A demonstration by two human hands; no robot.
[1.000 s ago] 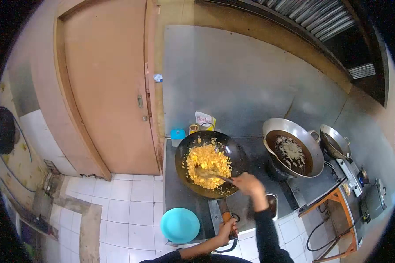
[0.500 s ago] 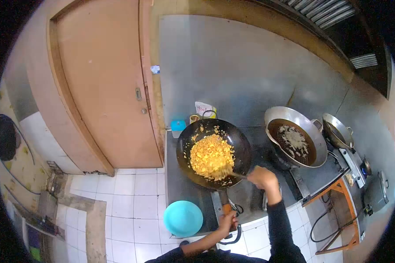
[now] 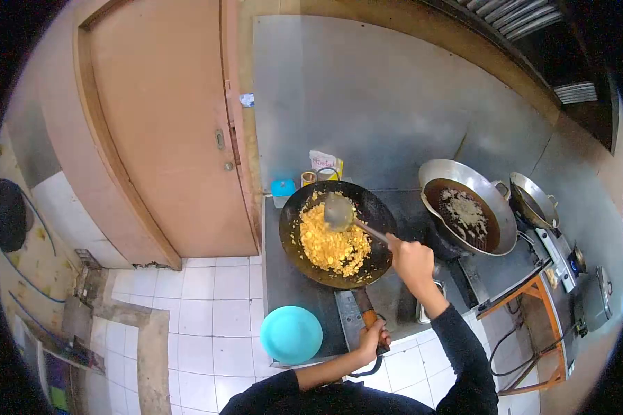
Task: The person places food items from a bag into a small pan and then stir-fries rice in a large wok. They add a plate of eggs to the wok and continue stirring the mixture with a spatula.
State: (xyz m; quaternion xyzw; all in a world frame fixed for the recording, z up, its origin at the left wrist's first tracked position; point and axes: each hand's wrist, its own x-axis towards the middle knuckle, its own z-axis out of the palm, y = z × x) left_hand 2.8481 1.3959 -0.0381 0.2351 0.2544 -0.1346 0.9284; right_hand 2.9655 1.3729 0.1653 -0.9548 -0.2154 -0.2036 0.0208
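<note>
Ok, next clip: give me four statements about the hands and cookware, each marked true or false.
1. The left hand grips the wooden handle of the black wok. True.
2. The right hand holds the ladle over the silver wok. False: the ladle is at the yellow food in the black wok.
3. Pale food lies in dark liquid in the silver wok. True.
4. The turquoise plate is between the two woks. False: it is left of the black wok's handle.

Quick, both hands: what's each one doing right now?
Left hand: closed around the wooden handle of the black wok.
Right hand: closed on the ladle, its bowl over the yellow food.
</note>
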